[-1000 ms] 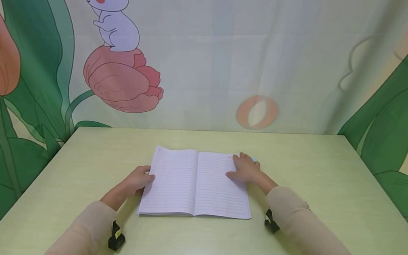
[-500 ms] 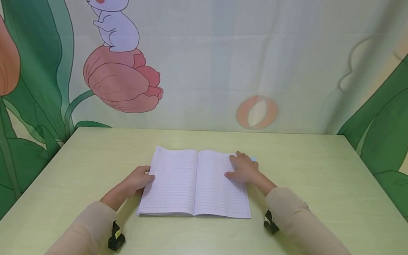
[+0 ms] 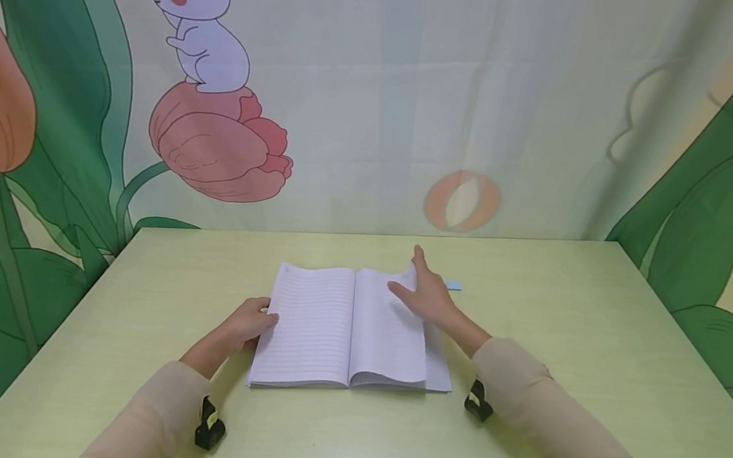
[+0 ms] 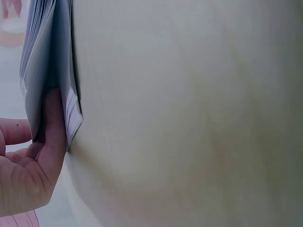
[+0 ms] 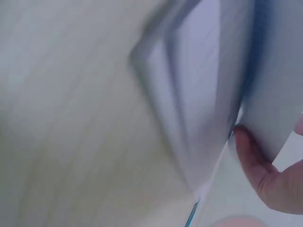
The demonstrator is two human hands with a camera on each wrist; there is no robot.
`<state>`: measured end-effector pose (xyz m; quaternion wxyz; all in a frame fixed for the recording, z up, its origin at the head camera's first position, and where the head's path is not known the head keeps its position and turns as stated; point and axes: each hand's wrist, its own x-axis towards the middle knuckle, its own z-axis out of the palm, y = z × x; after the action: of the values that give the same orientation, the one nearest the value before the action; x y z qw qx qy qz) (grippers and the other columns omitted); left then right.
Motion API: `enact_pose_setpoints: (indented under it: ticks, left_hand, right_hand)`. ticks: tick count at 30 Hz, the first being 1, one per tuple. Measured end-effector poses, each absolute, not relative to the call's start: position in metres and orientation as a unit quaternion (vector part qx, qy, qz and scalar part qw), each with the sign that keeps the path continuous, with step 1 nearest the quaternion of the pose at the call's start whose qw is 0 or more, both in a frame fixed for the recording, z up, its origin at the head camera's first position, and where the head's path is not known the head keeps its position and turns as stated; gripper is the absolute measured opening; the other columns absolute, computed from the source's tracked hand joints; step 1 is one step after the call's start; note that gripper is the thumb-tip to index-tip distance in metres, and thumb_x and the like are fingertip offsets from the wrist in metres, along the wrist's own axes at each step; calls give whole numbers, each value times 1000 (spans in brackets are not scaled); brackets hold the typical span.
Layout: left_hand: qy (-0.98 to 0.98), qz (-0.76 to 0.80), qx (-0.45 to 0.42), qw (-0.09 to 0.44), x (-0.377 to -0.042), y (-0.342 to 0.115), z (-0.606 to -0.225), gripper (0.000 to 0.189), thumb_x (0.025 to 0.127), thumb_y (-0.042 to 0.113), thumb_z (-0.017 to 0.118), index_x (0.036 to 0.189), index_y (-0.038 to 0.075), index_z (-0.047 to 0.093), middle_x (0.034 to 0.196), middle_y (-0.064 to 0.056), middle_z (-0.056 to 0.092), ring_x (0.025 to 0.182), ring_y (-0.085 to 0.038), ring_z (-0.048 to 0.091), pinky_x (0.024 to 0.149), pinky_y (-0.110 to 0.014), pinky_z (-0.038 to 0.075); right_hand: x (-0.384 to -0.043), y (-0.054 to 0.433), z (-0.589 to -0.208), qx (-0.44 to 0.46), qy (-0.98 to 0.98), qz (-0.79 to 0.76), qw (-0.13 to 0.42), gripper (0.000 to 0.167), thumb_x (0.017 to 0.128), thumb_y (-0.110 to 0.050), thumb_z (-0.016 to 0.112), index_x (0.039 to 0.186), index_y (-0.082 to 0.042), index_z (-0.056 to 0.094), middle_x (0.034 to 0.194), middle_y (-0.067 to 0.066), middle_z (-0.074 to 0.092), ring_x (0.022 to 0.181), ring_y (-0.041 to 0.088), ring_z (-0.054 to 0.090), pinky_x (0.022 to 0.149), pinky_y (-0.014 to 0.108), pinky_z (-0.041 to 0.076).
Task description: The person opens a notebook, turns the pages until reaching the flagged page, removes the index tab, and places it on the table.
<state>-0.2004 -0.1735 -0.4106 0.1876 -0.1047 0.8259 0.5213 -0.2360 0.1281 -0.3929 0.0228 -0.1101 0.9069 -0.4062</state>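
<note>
An open lined notebook point(image 3: 308, 326) lies on the table with blank ruled pages on both sides. My left hand point(image 3: 245, 323) grips its left edge, thumb on top. In the left wrist view a finger of the left hand point(image 4: 35, 170) reaches in between the sheets. My right hand point(image 3: 429, 296) holds a right-hand page point(image 3: 389, 340) near its top outer corner. That page is raised and bowed toward the spine, baring a strip of the page beneath point(image 3: 438, 370). In the right wrist view the right hand point(image 5: 279, 184) has the lifted page point(image 5: 279, 71) between thumb and fingers.
A small light blue strip point(image 3: 453, 285) shows past the notebook's upper right side. The pale yellow-green table point(image 3: 347, 445) ends at the back against a curtain point(image 3: 373, 149) printed with flowers and a rabbit. Each wrist carries a small black camera point(image 3: 210, 426).
My right hand has moved left and slightly away from me, lifting the right page's outer edge toward the spine. More of the blue strip shows. My left hand stays put.
</note>
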Motion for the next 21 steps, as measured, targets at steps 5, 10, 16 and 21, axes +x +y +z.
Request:
enact_pose_setpoints:
  ticks: [5, 10, 16, 21]
  left_hand:
    - [823, 526, -102, 190, -201, -174, -412, 40, 95, 5, 37, 133, -6, 34, 108, -21, 54, 81, -20, 56, 66, -34, 49]
    - [821, 529, -99, 191, -202, -174, -412, 40, 95, 5, 36, 134, -6, 33, 108, -20, 55, 82, -20, 57, 66, -34, 50]
    - [821, 529, -97, 192, -201, -174, -412, 41, 95, 5, 37, 134, -6, 33, 107, -20, 56, 80, -19, 58, 66, -35, 50]
    - [822, 527, -99, 193, -201, -174, -411, 41, 95, 5, 36, 134, -6, 33, 108, -20, 55, 80, -19, 57, 65, -34, 50]
  right_hand:
    - [-225, 114, -381, -94, 842, -526, 73, 91, 88, -37, 57, 146, -15, -9, 149, 12, 15, 123, 33, 40, 101, 44, 29]
    - [-213, 95, -376, -131, 829, -536, 89, 85, 88, -37, 58, 147, -16, 0, 150, 7, 10, 133, 27, 22, 103, 41, 26]
    - [-207, 78, -385, -204, 834, -501, 105, 72, 90, -35, 55, 146, -12, 16, 149, 5, 17, 134, 23, 19, 104, 38, 24]
    - [-204, 70, -389, -257, 838, -459, 142, 69, 91, -38, 53, 146, -14, 19, 149, 3, 20, 133, 21, 24, 104, 37, 26]
